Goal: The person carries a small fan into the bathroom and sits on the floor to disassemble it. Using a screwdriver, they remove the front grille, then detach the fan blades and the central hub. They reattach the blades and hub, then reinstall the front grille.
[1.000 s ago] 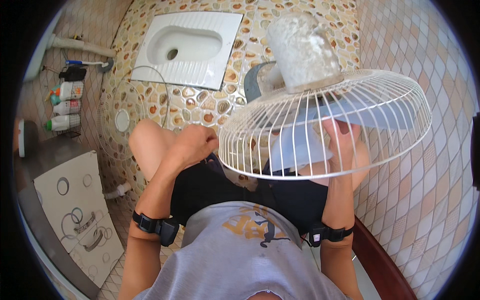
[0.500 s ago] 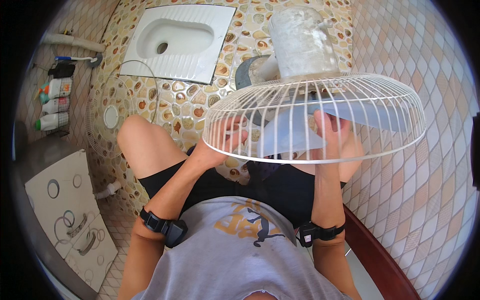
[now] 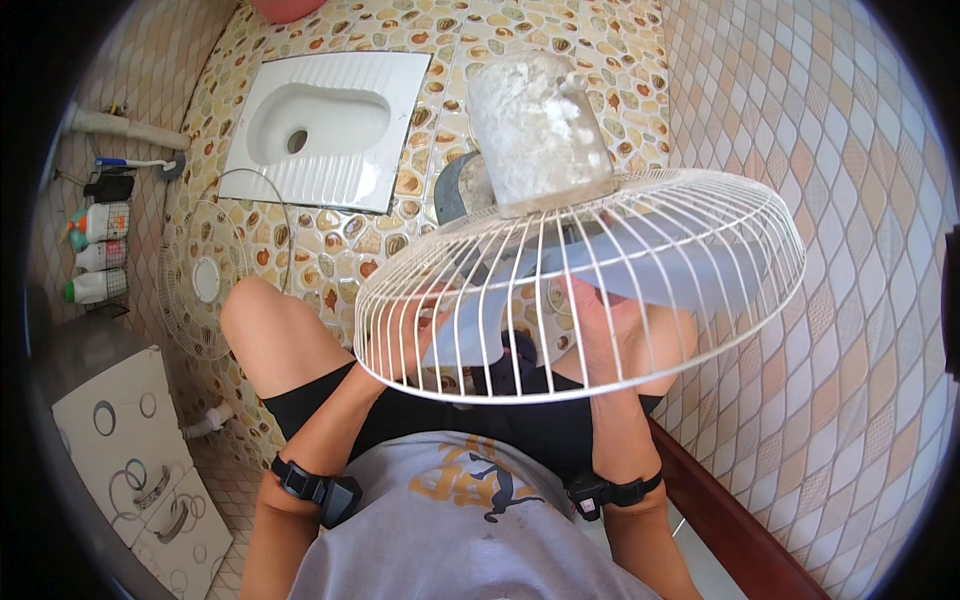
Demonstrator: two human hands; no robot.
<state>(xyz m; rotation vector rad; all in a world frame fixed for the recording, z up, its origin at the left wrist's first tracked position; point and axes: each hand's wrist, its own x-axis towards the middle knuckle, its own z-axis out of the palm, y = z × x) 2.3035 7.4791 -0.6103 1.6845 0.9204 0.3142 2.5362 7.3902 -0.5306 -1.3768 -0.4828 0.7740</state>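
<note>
A fan with a white wire rear grille [image 3: 580,392] is tipped over my lap, its dusty motor housing [image 3: 535,135] pointing away from me. Inside the grille are translucent blue fan blades [image 3: 665,270]. My right hand [image 3: 605,315] reaches in from below, its fingers closed at the blade roots by the hub; wires partly cover the grip. At the left side, behind the wires, my left hand [image 3: 405,325] has its fingers bent and apart beside the edge of the left blade [image 3: 465,335]. Whether they touch that blade is unclear.
A round wire front grille [image 3: 207,282] leans near my left knee. Beyond it lies a white squat toilet [image 3: 325,120] in the pebble-patterned floor. Wire baskets of bottles [image 3: 100,255] hang on the left wall. A patterned cabinet [image 3: 130,450] stands lower left; the tiled wall [image 3: 840,330] is close on the right.
The fan sits lower and further left in view, with its grille tilted more toward me. The blades have turned, bringing the left blade nearer my left hand.
</note>
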